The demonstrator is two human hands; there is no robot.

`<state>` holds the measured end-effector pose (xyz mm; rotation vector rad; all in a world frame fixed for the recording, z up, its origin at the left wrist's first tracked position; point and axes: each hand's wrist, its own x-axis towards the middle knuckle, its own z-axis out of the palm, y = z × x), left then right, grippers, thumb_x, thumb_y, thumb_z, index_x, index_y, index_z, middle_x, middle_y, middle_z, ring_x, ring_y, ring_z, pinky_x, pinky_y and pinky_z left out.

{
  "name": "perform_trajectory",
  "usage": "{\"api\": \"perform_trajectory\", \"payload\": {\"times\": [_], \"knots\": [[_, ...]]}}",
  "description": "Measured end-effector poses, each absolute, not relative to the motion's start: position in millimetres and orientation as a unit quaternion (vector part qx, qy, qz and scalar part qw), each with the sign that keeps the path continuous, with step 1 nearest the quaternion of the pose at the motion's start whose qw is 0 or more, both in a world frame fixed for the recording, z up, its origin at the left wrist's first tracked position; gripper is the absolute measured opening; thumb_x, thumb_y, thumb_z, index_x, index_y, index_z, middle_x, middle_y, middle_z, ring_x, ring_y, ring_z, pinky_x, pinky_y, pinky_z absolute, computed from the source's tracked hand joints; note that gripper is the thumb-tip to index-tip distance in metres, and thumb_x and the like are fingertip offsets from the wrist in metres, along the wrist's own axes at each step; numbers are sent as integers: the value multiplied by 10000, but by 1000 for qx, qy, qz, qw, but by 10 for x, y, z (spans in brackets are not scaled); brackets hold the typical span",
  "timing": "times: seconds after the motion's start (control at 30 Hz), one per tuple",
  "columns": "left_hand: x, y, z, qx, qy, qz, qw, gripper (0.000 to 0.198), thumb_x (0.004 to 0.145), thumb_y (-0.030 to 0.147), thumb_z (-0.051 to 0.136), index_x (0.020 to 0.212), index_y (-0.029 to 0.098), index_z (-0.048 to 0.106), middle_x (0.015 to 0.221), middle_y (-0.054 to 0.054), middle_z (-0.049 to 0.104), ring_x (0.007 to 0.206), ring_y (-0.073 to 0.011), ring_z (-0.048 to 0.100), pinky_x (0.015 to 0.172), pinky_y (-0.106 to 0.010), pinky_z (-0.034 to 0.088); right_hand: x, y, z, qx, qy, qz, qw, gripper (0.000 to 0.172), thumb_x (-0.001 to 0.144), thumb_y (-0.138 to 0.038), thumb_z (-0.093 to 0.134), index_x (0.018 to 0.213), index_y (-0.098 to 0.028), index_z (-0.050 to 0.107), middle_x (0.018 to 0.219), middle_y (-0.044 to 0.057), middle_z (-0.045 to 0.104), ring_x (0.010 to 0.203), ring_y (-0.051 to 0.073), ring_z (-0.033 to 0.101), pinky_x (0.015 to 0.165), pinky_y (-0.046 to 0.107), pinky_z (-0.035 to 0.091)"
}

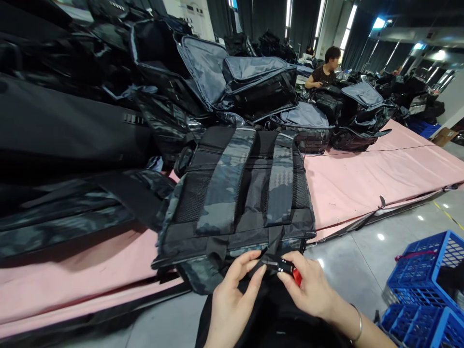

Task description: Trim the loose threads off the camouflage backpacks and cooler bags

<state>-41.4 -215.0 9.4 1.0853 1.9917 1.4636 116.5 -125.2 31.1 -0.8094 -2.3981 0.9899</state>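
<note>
A camouflage backpack [226, 193] lies with its two padded shoulder straps facing up at the table's front edge. My left hand [239, 285] pinches a dark webbing strap [274, 240] that comes off the bag's lower edge. Close beside it, my right hand [308, 282] is closed on a small black tool with a red part [286, 266]. A thin pale piece shows between the tool and my left fingertips. The tool's exact kind and whether it touches the strap cannot be made out.
Several open bags with grey linings [255, 67] are heaped behind the backpack. Large dark bags [68, 125] crowd the left. The pink-covered table [355, 179] runs right. Blue crates [416, 275] stand on the floor at lower right. Another person [324, 72] is farther back.
</note>
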Motion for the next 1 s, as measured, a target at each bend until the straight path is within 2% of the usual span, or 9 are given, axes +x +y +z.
{"api": "perform_trajectory", "payload": {"times": [0.23,0.33,0.43,0.57,0.67,0.83,1.0], "knots": [[-452,-2137,150,394,727,515,227,284,763,443,587,939,219,583,826,-31,719,834,-217,687,830,-364,533,1117,-1261,266,-298,-837,397,228,154,859,-267,499,994,-198,527,769,-5,585,637,120,517,622,237,387],[-459,-2136,157,413,704,513,265,255,770,439,586,895,217,585,816,-29,720,826,-211,686,810,-343,538,1081,-1223,228,-293,-785,494,233,122,850,-303,537,920,-204,539,694,-35,514,589,98,444,569,218,352],[-451,-2136,122,415,692,522,275,230,789,420,583,898,217,582,821,-23,718,816,-196,685,797,-320,539,1019,-1181,168,-280,-684,620,263,178,833,-372,576,862,-204,526,647,-57,449,531,74,369,502,201,300],[-426,-2120,91,439,694,538,191,235,794,375,603,976,225,604,894,-26,704,801,-171,672,768,-287,546,943,-1161,102,-265,-547,732,307,296,832,-487,557,891,-200,513,559,-91,347,428,51,250,407,188,200],[-394,-2087,145,498,685,522,103,217,795,340,614,988,246,644,944,-24,691,815,-162,659,750,-265,545,891,-1179,63,-276,-513,750,315,355,832,-540,533,828,-185,514,512,-98,307,415,52,251,396,188,195],[-355,-2030,255,545,674,499,3,201,842,281,562,1013,235,658,942,-32,678,841,-156,655,791,-258,536,770,-1240,-21,-293,-479,760,327,367,727,-485,683,727,-183,474,484,-110,334,393,32,232,392,185,185],[-385,-1973,238,581,675,454,-36,176,873,258,509,962,223,657,885,-38,680,801,-153,658,762,-256,541,710,-1258,-40,-326,-472,740,352,363,724,-478,676,694,-181,470,508,-105,303,432,40,210,406,186,179]]}}
